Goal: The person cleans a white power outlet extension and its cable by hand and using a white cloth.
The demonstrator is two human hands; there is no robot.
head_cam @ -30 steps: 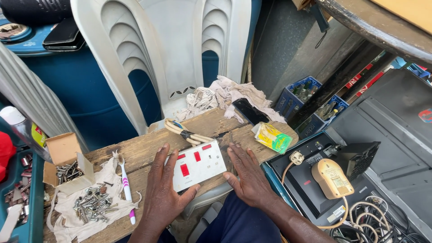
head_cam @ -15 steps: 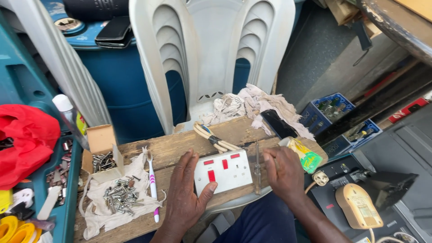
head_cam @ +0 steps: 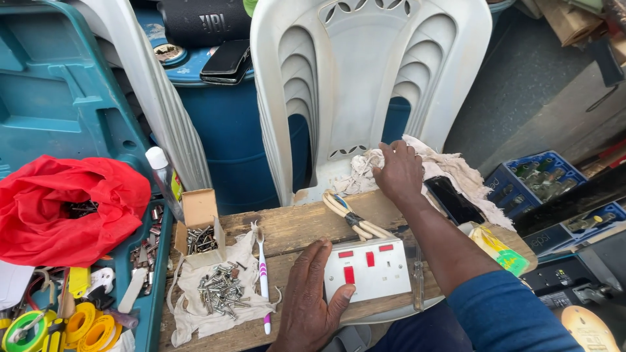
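L hand (head_cam: pixel 312 301) on socket plate (head_cam: pixel 368 268); R hand (head_cam: pixel 398 171) on rag (head_cam: pixel 450 171)

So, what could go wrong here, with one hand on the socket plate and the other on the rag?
The white socket plate lies near the plank's front edge, held only by the left hand; it might slide off. The right hand reaches over it to the rag, so the sleeve may knock the screwdriver. Loose screws on the cloth could scatter.

Glossy plastic socket plate (head_cam: pixel 368 268), rough wooden board (head_cam: pixel 287 228)

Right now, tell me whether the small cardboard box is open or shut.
Open: the small cardboard box has its flap up, and metal screws show inside.
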